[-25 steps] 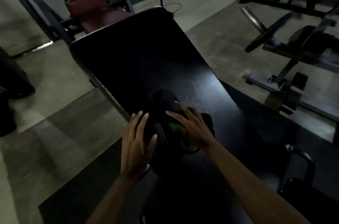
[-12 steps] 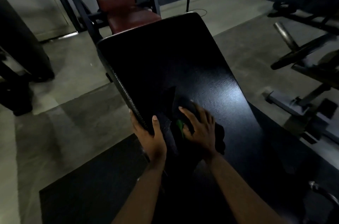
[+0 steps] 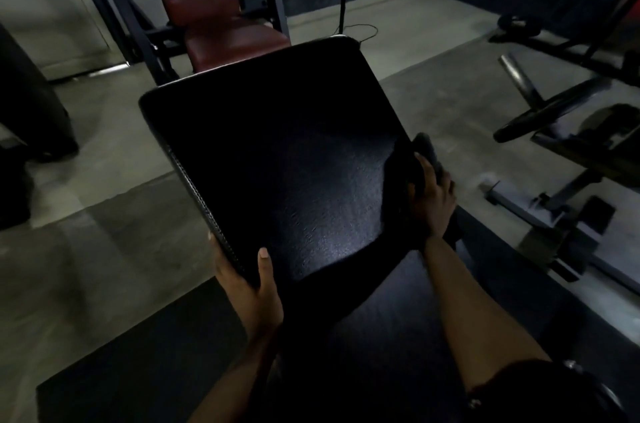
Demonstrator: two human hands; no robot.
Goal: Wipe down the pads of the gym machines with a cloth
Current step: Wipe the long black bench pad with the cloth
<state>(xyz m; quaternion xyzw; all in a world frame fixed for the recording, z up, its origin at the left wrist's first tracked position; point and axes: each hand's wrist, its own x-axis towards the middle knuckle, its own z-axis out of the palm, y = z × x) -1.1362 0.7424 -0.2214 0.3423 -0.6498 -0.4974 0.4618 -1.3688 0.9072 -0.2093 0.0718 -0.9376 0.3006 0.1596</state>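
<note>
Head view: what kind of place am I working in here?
Most likely a gym: a black bench pad in front, a red padded machine seat behind it, and a weight plate on a bar at right.

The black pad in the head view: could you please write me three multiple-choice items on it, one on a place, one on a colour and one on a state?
1. Where on the black pad is the cloth?
A) its middle
B) its right edge
C) its far left corner

2. What colour is the seat of the machine behind it?
A) blue
B) white
C) dark red

3. What does the left hand do?
A) grips the pad's left edge
B) hangs free
C) holds the cloth

Key: 1 B, the right hand holds the cloth against that edge; 2 C, its padding shows dark red; 3 A, the thumb lies on top while the palm wraps the edge.
</note>
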